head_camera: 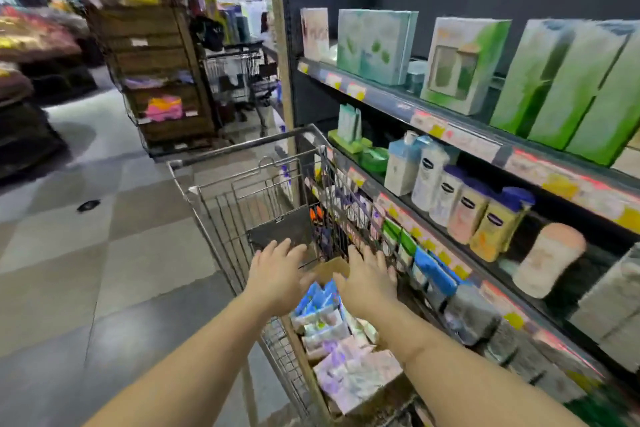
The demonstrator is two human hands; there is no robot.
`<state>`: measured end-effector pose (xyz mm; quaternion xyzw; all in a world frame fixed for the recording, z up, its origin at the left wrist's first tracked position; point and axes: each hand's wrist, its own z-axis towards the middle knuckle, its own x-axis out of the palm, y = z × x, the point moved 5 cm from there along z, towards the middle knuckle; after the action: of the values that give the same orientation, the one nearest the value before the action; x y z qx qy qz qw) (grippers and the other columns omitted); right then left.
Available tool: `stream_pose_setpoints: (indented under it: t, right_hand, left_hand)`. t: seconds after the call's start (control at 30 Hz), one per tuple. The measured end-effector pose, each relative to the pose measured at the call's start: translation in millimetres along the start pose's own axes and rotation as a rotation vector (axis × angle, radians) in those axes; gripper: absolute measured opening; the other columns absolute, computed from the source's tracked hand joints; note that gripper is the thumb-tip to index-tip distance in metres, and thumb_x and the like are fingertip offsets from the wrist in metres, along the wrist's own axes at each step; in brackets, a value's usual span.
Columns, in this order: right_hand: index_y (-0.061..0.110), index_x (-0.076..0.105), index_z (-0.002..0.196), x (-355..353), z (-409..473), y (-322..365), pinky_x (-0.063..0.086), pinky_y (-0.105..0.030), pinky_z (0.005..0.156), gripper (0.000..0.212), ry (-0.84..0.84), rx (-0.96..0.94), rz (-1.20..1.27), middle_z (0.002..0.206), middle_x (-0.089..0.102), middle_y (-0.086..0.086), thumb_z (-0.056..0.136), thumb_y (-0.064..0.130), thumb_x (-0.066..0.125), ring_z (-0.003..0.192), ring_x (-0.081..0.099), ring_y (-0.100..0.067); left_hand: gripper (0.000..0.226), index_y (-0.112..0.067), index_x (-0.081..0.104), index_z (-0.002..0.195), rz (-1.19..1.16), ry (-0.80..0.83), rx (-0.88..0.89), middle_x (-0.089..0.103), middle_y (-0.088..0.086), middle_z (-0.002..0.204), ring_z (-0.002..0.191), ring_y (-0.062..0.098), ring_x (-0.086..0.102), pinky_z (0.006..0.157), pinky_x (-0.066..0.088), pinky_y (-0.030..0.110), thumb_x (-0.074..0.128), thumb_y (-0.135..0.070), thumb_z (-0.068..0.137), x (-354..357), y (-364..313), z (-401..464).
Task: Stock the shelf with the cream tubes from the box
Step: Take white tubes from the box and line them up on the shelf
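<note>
1. Cream tubes [322, 302] lie packed in an open cardboard box [334, 267] that sits inside a wire shopping cart [221, 204], parked just beside the shelf [460, 146]. They show as blue, white and lilac packs; blur hides any finer detail.
2. Step in hand, as I judge it: the very start of a pick. Both hands hover over the far end of the box, and none of its packs is lifted out yet.
3. Left hand [277, 274]: fingers straight and spread, palm down, above the box's left edge. It holds nothing; whether it touches the cardboard I cannot tell.
4. Right hand [370, 282]: fingers likewise stretched and fanned, palm down over the box's raised flap and the blue packs. It grips nothing.
5. Next move likely calls for lowering one hand onto a pack, closing the fingers round it, and carrying it right to a free slot on the shelf.
6. Around: lotion bottles [467, 211] on the middle tier, green cartons [568, 87] above.
</note>
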<state>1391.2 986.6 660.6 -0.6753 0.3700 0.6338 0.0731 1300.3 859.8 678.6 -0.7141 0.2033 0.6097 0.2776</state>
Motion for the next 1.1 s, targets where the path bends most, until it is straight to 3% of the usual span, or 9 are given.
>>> stream_pose_setpoints:
  t: [0.23,0.4,0.57,0.7,0.8,0.97,1.03,1.1]
  right_hand:
    - [0.022,0.019,0.152,0,80,-65,0.019,-0.047,0.117,0.065,-0.020,0.249,-0.002,0.159,0.018,-0.005,0.096,0.047,0.044,0.147,0.013,-0.029]
    - [0.021,0.023,0.151,27,113,-97,0.031,-0.045,0.111,0.065,0.043,0.449,0.109,0.152,0.034,-0.004,0.095,0.045,0.048,0.141,0.028,-0.029]
    - [0.018,0.033,0.145,74,120,-111,0.040,-0.043,0.104,0.057,0.128,0.631,0.214,0.146,0.043,-0.007,0.096,0.042,0.048,0.133,0.040,-0.030]
    - [0.021,0.033,0.147,119,119,-123,0.045,-0.037,0.098,0.055,0.136,0.755,0.319,0.143,0.047,-0.004,0.096,0.035,0.050,0.129,0.046,-0.027]
    - [0.030,0.035,0.144,159,117,-134,0.047,-0.034,0.092,0.055,0.160,0.785,0.275,0.135,0.055,0.000,0.092,0.038,0.051,0.120,0.053,-0.025]
    - [0.034,0.024,0.149,222,112,-157,0.044,-0.040,0.099,0.062,0.224,0.878,0.375,0.140,0.051,-0.003,0.092,0.041,0.049,0.120,0.054,-0.027]
    - [0.036,0.025,0.147,240,112,-169,0.044,-0.039,0.097,0.059,0.209,0.888,0.361,0.136,0.054,-0.001,0.092,0.042,0.045,0.118,0.054,-0.026]
    - [0.034,0.028,0.146,252,113,-179,0.041,-0.037,0.101,0.055,0.184,0.879,0.321,0.137,0.052,0.003,0.094,0.041,0.043,0.123,0.050,-0.023]
  left_hand:
    - [0.066,-0.027,0.028,0.149,0.046,0.106,0.128,0.024,0.005,0.158,0.146,0.029,0.020,0.118,0.020,0.046,0.047,-0.056,0.092,48,11,117]
    - [0.067,-0.022,0.030,0.148,0.085,0.242,0.349,0.030,0.006,0.156,0.143,0.027,0.027,0.117,0.022,0.038,0.048,-0.054,0.093,99,0,195]
    - [0.055,-0.018,0.046,0.135,0.088,0.445,0.474,0.049,0.006,0.138,0.129,0.027,0.045,0.104,0.038,0.035,0.053,-0.049,0.091,154,-2,247]
    - [0.055,-0.018,0.040,0.140,0.081,0.582,0.552,0.051,0.008,0.137,0.125,0.029,0.047,0.097,0.040,0.034,0.052,-0.045,0.094,206,-15,257]
    - [0.067,-0.018,0.036,0.144,0.020,0.698,0.558,0.046,0.007,0.145,0.132,0.025,0.043,0.104,0.037,0.032,0.046,-0.053,0.088,257,-24,248]
    - [0.064,-0.015,0.035,0.145,0.002,0.804,0.584,0.044,0.008,0.147,0.134,0.024,0.040,0.107,0.029,0.029,0.044,-0.047,0.090,338,-34,230]
    - [0.061,-0.016,0.045,0.136,0.001,0.811,0.584,0.050,0.008,0.140,0.130,0.025,0.044,0.105,0.033,0.032,0.041,-0.050,0.085,366,-38,227]
    - [0.041,-0.019,0.055,0.115,-0.024,0.825,0.529,0.059,0.007,0.123,0.118,0.028,0.052,0.096,0.042,0.036,0.046,-0.046,0.085,391,-40,228]
